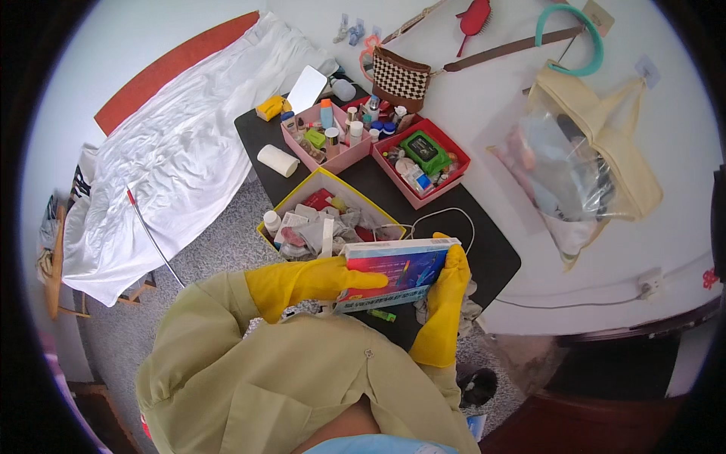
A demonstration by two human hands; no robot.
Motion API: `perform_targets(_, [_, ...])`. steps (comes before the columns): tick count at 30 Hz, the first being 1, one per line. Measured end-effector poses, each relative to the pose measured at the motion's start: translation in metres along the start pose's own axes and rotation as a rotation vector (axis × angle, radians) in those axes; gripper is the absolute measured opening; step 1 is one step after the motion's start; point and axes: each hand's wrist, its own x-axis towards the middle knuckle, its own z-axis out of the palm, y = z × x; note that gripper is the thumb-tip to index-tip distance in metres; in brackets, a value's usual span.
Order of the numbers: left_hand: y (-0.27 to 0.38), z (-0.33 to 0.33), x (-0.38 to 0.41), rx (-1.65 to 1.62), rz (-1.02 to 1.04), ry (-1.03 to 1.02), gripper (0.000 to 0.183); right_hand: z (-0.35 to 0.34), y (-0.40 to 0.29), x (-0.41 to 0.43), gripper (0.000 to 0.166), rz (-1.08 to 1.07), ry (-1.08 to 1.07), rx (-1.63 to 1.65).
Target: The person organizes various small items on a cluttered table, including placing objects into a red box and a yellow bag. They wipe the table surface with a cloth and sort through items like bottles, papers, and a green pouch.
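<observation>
Both my hands wear yellow rubber gloves and hold a flat printed cardboard box (397,269) in red, blue and white above the near edge of a black table (490,249). My left hand (323,284) grips its left end, one finger lying across the printed face. At the right end, my right hand (448,284) has its fingers around the corner. Just beyond is a yellow-rimmed box (363,196) full of crumpled grey material, small packets and a white bottle (272,220). A green lighter (382,315) lies below the held box.
Behind stand a pink box (354,159) of cosmetic bottles and a red box (417,198) with a green wipes pack (425,152). A white roll (278,160) lies at left. A white cable (459,211) crosses the table. Bags hang on the wall; a white-covered bed (170,153) is left.
</observation>
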Motion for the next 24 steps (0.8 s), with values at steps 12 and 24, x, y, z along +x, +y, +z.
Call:
perform_targets(12, [-0.015, 0.036, -0.007, 0.448, 0.47, 0.451, 0.038, -0.031, -0.002, -0.033, 0.04, 0.012, 0.126, 0.312])
perform_targets(24, [-0.065, 0.049, 0.049, 0.771, 0.918, 0.087, 0.039, -0.099, -0.005, -0.109, 0.034, 0.116, 0.063, -0.576])
